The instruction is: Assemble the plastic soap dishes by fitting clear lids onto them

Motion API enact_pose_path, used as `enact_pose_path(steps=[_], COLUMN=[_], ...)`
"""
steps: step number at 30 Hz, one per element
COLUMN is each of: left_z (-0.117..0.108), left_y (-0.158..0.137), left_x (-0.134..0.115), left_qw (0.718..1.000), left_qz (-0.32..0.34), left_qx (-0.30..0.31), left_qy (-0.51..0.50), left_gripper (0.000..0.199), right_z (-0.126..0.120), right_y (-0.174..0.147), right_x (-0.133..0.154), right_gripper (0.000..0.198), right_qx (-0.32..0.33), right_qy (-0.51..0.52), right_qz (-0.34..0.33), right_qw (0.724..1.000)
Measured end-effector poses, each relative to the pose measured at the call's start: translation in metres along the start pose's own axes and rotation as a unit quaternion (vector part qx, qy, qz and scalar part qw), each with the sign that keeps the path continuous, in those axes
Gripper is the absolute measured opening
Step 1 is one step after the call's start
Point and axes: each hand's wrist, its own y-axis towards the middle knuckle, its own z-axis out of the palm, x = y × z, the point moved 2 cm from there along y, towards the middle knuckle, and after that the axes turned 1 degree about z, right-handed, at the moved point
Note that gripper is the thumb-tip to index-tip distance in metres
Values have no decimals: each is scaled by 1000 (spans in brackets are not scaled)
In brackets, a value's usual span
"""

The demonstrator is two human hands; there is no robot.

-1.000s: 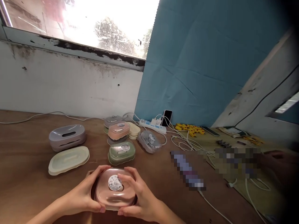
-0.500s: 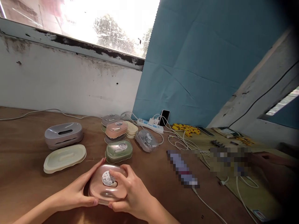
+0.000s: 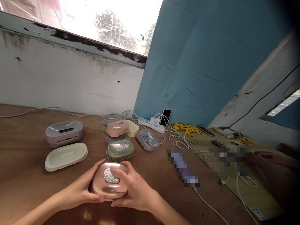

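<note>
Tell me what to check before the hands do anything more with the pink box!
1. Both hands on the pink box: left hand and right hand grip its sides. Ok.
2. Lid sits flat: looks closed. Ok.
3. Round sticker on top: partly under a fingertip. Ok.
4. Green box close behind, not touching. Ok.
5. Anything inside the pink box: cannot tell.
</note>
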Motion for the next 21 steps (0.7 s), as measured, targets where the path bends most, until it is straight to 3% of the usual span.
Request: enact_pose_path(steps=[6, 10, 13, 16, 21], left_z=[-1, -4, -5, -4, -3], left_y=[-1, 0, 0, -2, -1], left_x=[4, -3, -9, -9, -2], left_qw=[999, 999, 998, 996, 989], left_qz=[-2, -43, -51, -63, -46], left_qx=[-20, -8, 1, -7, -21], left_qy=[-42, -6, 27, 66, 141], left_gripper=[117, 93, 80, 75, 71], right_z=[-21, -63, -86, -91, -79], right_y=[0, 15, 37, 57, 68], right_x=[-15, -27, -35, -47, -64], right_gripper=[109, 103, 94, 94, 96], right_qx=[-29, -125, -132, -118, -132], right_qy=[58, 89, 80, 81, 84], right_qz=[-3, -34, -29, -30, -42], right_qw=[998, 988, 988, 989, 987])
